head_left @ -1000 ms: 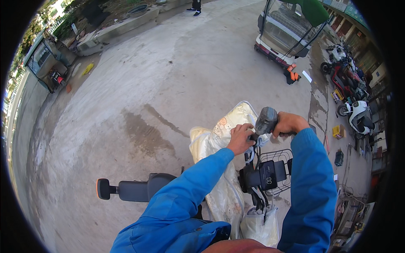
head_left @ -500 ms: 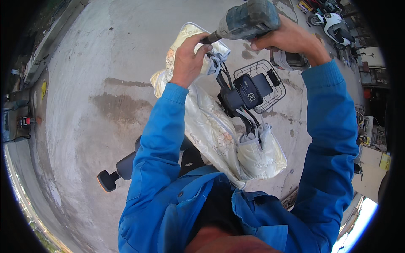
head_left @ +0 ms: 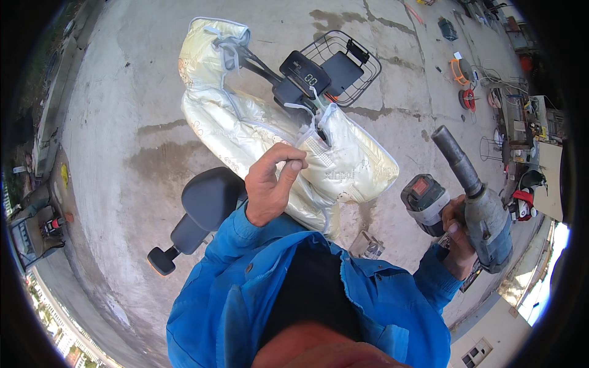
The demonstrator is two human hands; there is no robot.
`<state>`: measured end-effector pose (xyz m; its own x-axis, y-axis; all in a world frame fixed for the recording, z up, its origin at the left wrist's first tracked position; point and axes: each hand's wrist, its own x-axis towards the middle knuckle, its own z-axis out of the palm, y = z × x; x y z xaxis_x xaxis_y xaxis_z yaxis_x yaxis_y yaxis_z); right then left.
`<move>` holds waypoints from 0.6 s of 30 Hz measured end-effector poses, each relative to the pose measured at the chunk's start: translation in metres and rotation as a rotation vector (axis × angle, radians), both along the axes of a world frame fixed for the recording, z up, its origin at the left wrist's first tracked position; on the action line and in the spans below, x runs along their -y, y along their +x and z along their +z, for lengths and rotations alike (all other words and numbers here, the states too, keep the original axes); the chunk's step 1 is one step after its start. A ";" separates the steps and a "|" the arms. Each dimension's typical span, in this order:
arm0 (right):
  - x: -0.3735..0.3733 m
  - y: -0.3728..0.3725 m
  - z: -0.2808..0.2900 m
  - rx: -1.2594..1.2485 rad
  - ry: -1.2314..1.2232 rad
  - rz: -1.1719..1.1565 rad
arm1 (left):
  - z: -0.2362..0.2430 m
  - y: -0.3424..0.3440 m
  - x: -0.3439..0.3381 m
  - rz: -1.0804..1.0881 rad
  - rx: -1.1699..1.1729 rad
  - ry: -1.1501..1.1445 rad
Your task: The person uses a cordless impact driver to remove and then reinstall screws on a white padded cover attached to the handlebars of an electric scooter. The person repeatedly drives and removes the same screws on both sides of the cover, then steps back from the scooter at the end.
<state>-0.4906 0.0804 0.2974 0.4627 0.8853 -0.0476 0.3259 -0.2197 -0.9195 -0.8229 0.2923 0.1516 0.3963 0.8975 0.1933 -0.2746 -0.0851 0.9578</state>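
Observation:
My right hand (head_left: 457,242) is wrapped round the handle of a cordless impact wrench (head_left: 489,228), out to the right at hip height. A long dark socket (head_left: 457,161) on the wrench points up and away from me, and its battery (head_left: 424,201) faces the electric scooter. In front of my chest, my left hand (head_left: 270,189) is closed with thumb and fingertips together; whatever it may hold is too small to make out. Just behind that hand lies the scooter's quilted cream windshield cover (head_left: 362,161), with mitt-like ends over the handlebars.
The scooter's lit display (head_left: 305,72) and wire basket (head_left: 366,78) are ahead. Its black seat (head_left: 211,195) is on my left. Cable reels (head_left: 461,72) and a dark tool (head_left: 448,29) lie on the concrete at far right, beside a cluttered bench (head_left: 540,122).
My right hand has carried the impact wrench from above the handlebar down to my right. My left hand has left the socket and dropped toward my chest. The scooter appears farther left.

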 end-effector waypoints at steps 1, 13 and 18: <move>0.043 0.001 -0.008 -0.139 0.033 -0.114 | -0.005 0.001 0.027 -0.036 -0.028 0.018; 0.393 -0.099 -0.151 -0.457 -0.374 -0.985 | -0.017 0.161 0.273 -0.819 -0.338 0.107; 0.461 -0.118 -0.151 -0.433 -0.295 -1.124 | -0.004 0.258 0.371 -1.263 -0.360 0.253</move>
